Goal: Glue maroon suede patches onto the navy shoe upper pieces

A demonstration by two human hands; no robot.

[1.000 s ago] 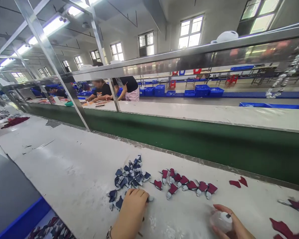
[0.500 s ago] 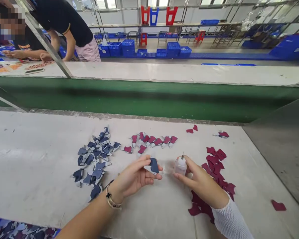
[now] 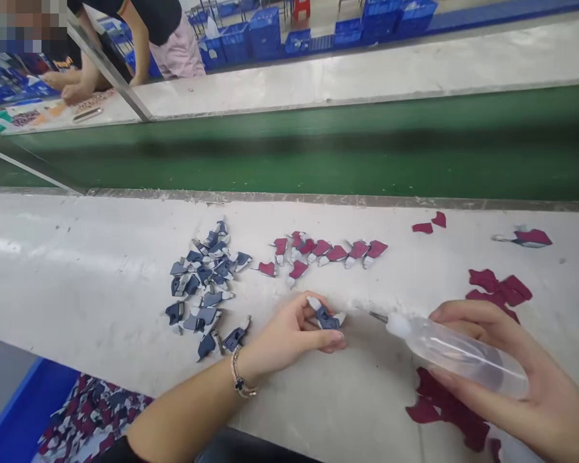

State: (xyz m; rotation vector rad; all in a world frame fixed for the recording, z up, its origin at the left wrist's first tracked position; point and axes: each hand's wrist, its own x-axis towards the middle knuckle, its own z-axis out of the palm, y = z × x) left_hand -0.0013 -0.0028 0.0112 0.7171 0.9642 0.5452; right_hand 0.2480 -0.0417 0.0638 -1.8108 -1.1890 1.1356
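while the left hand [image 3: 303, 331] pinches a blue piece [image 3: 326, 317] mid-frame, the right hand [image 3: 543, 370] grips a bottle [image 3: 463, 355]; its nozzle [image 3: 379, 317] points left, not touching

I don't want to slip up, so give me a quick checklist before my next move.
1. Left hand holding the navy-and-grey piece: ok.
2. Right hand holding the clear bottle: ok.
3. Metal tip facing the piece, not touching it: ok.
4. Loose maroon pieces all in full view: not ok, the right hand and bottle hide parts of some.
5. Amount left in the bottle: cannot tell.
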